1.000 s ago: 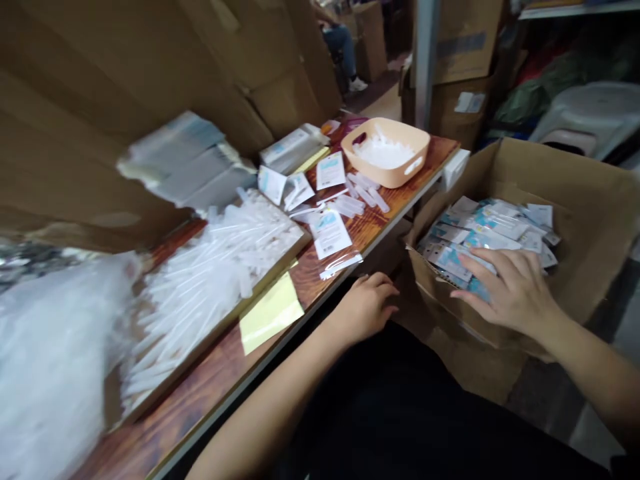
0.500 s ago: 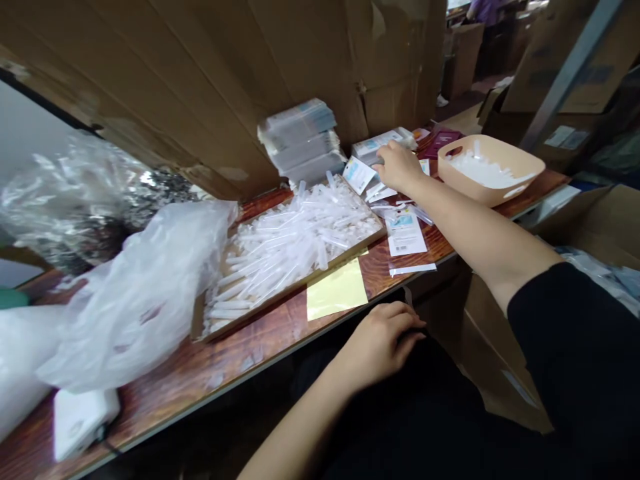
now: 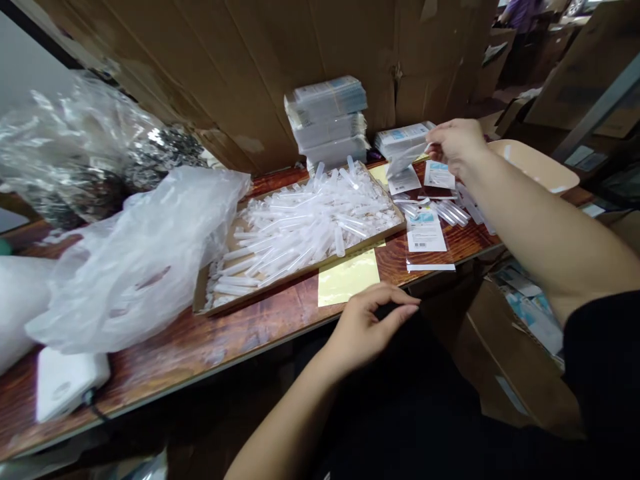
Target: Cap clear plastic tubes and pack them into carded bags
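Observation:
My right hand (image 3: 457, 143) is closed in a pinch on the edge of a clear plastic bag (image 3: 407, 159), which is lifted and tilted beside a pile of packs with printed cards (image 3: 400, 137). Below it on the table lie several flat card bags, one a clear bag with a white printed card (image 3: 425, 232). Thin clear tubes (image 3: 451, 213) lie beside them. My left hand (image 3: 367, 320) hovers just off the table's front edge, thumb and forefinger tips together, with nothing visible in it. Left of the bags, a shallow cardboard tray (image 3: 300, 270) holds many translucent tubes (image 3: 295, 220).
Bundled packs (image 3: 327, 120) stand stacked against a large cardboard sheet (image 3: 250, 80). A yellow paper (image 3: 350, 277) lies before the tray. At left are a white plastic bag (image 3: 130, 267) and a white device (image 3: 70, 383) with a cable. A beige basket (image 3: 540, 163) sits right; an open carton (image 3: 530, 360) stands below.
My right hand has drawn back from the card pile with a plastic bag in its fingers. The left thumb and forefinger have come together. The view has shifted.

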A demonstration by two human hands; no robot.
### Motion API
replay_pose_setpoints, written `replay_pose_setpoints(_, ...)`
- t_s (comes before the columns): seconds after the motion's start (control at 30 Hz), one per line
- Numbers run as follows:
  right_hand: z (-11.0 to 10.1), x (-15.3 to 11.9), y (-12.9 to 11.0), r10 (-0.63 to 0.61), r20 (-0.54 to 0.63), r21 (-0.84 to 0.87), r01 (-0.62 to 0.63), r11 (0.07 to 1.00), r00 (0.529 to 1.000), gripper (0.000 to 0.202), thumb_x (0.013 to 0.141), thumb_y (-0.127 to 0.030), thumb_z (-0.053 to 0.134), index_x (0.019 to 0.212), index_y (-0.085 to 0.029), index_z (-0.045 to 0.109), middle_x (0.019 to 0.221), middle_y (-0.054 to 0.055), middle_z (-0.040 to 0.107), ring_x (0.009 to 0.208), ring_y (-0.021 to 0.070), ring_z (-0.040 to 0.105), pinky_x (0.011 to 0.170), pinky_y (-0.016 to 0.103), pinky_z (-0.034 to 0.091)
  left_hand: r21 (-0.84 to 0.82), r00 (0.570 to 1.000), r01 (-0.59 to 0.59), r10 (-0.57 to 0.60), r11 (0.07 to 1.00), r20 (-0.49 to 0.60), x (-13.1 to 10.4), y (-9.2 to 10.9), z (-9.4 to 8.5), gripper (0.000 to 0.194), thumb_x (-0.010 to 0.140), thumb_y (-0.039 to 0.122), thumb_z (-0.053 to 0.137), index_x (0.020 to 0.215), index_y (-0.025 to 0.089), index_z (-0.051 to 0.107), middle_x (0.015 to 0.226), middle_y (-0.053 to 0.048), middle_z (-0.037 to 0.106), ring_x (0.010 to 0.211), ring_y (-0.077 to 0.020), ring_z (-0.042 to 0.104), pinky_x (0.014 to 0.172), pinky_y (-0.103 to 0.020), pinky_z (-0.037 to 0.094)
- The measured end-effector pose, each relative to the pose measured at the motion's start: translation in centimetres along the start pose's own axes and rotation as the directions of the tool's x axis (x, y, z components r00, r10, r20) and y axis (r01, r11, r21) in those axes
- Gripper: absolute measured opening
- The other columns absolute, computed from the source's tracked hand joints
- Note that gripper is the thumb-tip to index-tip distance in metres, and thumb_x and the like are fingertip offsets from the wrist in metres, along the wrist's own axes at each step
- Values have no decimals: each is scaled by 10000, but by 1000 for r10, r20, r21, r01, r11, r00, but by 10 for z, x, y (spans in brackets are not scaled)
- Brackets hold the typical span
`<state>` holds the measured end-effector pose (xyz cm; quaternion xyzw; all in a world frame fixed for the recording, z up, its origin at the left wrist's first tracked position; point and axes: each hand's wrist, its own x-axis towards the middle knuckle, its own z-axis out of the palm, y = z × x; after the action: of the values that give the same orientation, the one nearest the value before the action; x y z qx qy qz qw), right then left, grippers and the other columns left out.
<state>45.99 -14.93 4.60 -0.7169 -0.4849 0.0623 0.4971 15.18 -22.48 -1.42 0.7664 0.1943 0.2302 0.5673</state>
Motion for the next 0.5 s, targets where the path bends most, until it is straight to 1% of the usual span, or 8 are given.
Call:
replay_pose_setpoints(0.07, -16, -9, -1, 16, -11, 33, -15, 999, 1000, 374, 900, -570, 685, 1002, -214, 635, 859, 60, 700, 960, 237, 676, 851, 461, 576, -43, 994, 31, -35, 999, -102, 4, 3, 0, 120, 891, 306, 755, 906, 202, 814, 941, -73, 797, 922, -201, 731, 917, -338, 571)
replay_pose_setpoints(0.13, -33, -18, -1, 103, -17, 173, -98, 980, 995, 331, 835, -531, 760, 931, -254, 607, 838, 45, 698, 960, 253, 685, 849, 494, 588, -106, 981, 57, -76, 993, -180, 9, 7, 1, 135, 865, 323, 775, 892, 196, 814, 926, -65, 798, 909, -194, 729, 900, -323, 567)
replay_pose_setpoints(0.2, -50, -31, -1, 220, -2, 361, -205, 910, 975, 341, 754, -446, 838, 836, -282, 550, 788, 24, 684, 933, 258, 697, 852, 517, 599, -184, 964, 77, -120, 980, -236, 14, 11, 3, 159, 839, 335, 794, 898, 189, 812, 918, -58, 798, 875, -176, 723, 866, -299, 569)
replay_pose_setpoints(0.27, -64, -51, -2, 297, 23, 493, -270, 827, 955, 380, 697, -370, 883, 793, -291, 524, 752, 8, 670, 899, 255, 708, 850, 518, 611, -246, 950, 80, -149, 966, -273, 18, 14, 5, 186, 820, 343, 808, 915, 183, 810, 919, -54, 798, 836, -159, 715, 824, -277, 574)
replay_pose_setpoints(0.37, -76, -90, -6, 329, 16, 573, -278, 771, 944, 336, 690, -310, 882, 796, -275, 565, 740, -11, 653, 787, 213, 710, 797, 462, 631, -257, 939, 33, -118, 966, -323, 23, 16, 10, 201, 810, 335, 814, 941, 184, 800, 964, -54, 799, 843, -146, 715, 813, -257, 580)
replay_pose_setpoints(0.43, -77, -118, -8, 379, -5, 620, -294, 727, 925, 304, 685, -247, 861, 772, -249, 570, 714, -24, 641, 690, 169, 693, 714, 394, 628, -224, 931, -10, -72, 975, -357, 27, 17, 15, 212, 813, 333, 813, 962, 184, 786, 992, -52, 793, 848, -138, 717, 804, -244, 580)
replay_pose_setpoints(0.5, -75, -143, -8, 433, -29, 644, -315, 697, 901, 306, 664, -216, 857, 763, -229, 568, 673, -35, 631, 636, 152, 693, 616, 326, 602, -212, 934, 1, -77, 977, -348, 30, 15, 23, 238, 823, 370, 808, 953, 176, 765, 948, -43, 778, 783, -126, 718, 757, -234, 580)
